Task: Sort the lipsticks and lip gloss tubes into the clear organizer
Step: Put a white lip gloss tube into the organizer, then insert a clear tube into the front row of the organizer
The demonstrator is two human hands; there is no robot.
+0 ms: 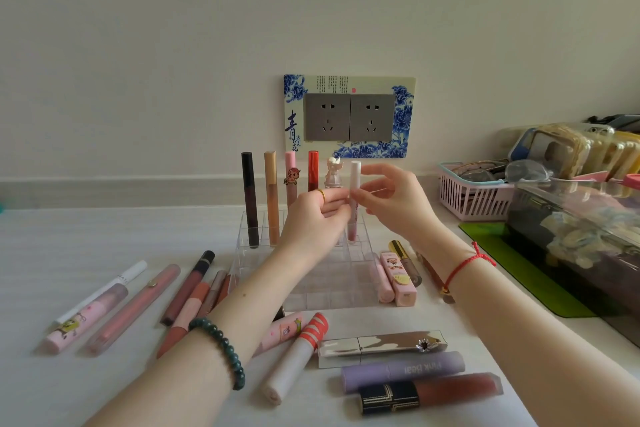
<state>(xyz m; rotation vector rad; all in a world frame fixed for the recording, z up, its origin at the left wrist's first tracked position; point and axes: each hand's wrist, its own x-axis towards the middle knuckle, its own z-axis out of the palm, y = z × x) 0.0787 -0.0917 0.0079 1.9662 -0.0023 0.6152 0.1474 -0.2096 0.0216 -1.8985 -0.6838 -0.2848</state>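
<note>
Left hand (pixel 313 218) and right hand (pixel 398 204) both pinch a white-capped gloss tube (pixel 354 180), which stands upright between their fingertips. Its lower end sits in the back row of the clear organizer (pixel 329 288) on the tabletop (pixel 104 236), just right of the standing tubes (pixel 250 201). Loose tubes (pixel 403 369) lie around the organizer.

Surface: white counter (pixel 69 236) (faintly streaked).
Centre: clear organizer (pixel 332 291) stood.
Around it: lip tubes (pixel 401 371) lay flat.
Right: pink basket (pixel 464 204) and green mat (pixel 491 239) sat.
</note>
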